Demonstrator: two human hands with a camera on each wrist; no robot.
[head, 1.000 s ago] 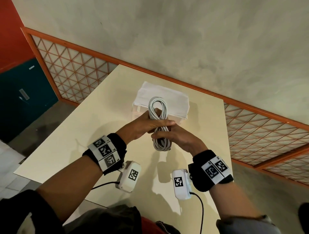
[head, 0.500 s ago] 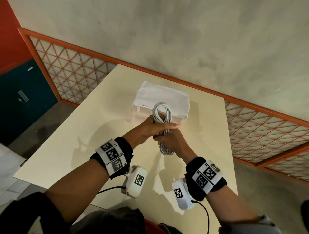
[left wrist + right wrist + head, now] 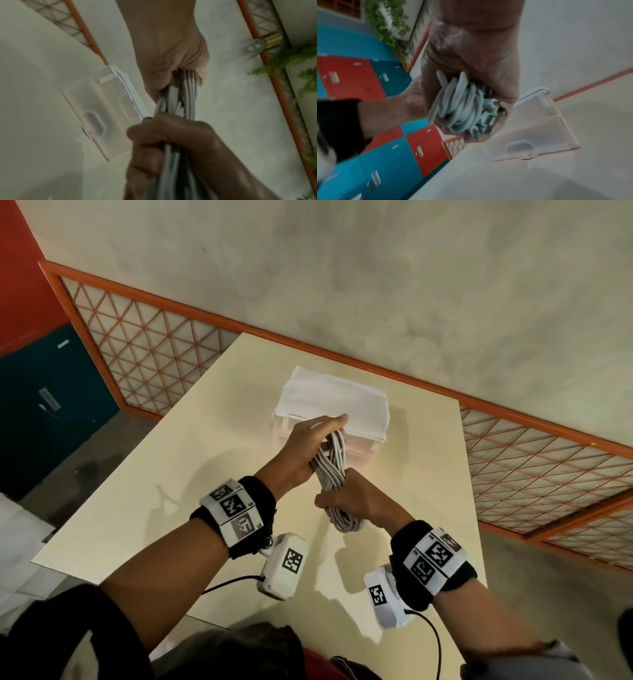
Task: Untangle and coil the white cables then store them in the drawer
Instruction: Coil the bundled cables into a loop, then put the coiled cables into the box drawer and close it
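A coil of white cables [image 3: 334,462] hangs above the cream table [image 3: 164,481], just in front of a small translucent drawer unit [image 3: 359,441] with a white top [image 3: 335,402]. My left hand [image 3: 318,436] grips the coil's upper end, with the fingers wrapped over the top loop. Below it, my right hand [image 3: 346,498] grips the lower part, and the bottom loop [image 3: 347,523] sticks out under the fist. In the left wrist view the left hand [image 3: 173,56] and right hand [image 3: 171,142] clamp the strands [image 3: 181,97] beside the drawer fronts [image 3: 102,116]. The right wrist view shows the looped end [image 3: 462,108] in my right hand [image 3: 471,56], and both drawers [image 3: 539,129] are closed.
The table's far edge runs along an orange lattice railing [image 3: 531,474], and its left edge [image 3: 137,460] drops to the floor. Teal and red lockers [image 3: 368,81] stand to the left. White camera units [image 3: 284,566] with black leads hang under both wrists.
Both hands have carried the coil forward to the drawer unit. The left hand slid up over the top loop, and the right hand stayed on the lower part.
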